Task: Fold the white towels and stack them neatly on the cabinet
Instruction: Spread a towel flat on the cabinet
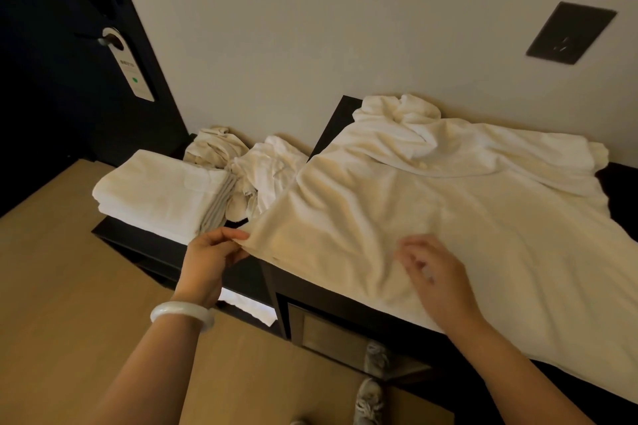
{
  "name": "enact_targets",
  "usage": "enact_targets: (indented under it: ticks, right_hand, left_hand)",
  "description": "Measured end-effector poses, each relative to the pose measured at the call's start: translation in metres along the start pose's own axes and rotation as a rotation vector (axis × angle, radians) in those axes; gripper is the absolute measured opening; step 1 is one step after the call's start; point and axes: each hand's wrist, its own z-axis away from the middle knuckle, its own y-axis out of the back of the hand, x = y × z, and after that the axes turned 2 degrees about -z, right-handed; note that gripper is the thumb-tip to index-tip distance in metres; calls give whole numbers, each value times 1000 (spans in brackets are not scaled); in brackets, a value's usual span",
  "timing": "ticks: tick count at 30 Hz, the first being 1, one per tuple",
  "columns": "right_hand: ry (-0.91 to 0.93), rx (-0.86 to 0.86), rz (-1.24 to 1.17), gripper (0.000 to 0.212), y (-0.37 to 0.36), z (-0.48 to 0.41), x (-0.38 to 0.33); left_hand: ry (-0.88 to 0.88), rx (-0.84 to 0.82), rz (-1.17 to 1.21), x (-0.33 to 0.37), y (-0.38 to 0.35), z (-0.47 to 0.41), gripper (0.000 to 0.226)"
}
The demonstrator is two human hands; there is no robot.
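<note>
Left hand pinching spread towel corner, right hand loose-fingered, empty, above it, folded stack on cabinet.

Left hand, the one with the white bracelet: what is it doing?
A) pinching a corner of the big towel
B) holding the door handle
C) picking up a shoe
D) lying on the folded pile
A: the left hand pinches the near left corner of the big towel spread over the cabinet. It is clear of the folded pile.
</note>
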Motion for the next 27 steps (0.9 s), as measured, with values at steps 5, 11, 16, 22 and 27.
enact_targets:
  ticks: [5, 11, 16, 22, 27]
  right_hand:
    - [-251, 3, 486, 49, -8, -26, 34]
    - [-238, -86, 645, 63, 6, -18, 57]
    - [-240, -185, 613, 70, 41, 17, 70]
    - [-150, -29, 506, 35, 50, 12, 67]
    - [-180, 59, 511, 29, 48, -38, 66]
  left_hand:
    - [201, 50, 202, 16, -15, -7, 12]
    - [178, -79, -273, 26, -26, -9, 30]
    - [146, -246, -596, 16, -18, 26, 31]
    - [133, -263, -501, 41, -43, 18, 27]
    - [285, -107, -458, 51, -94, -33, 16]
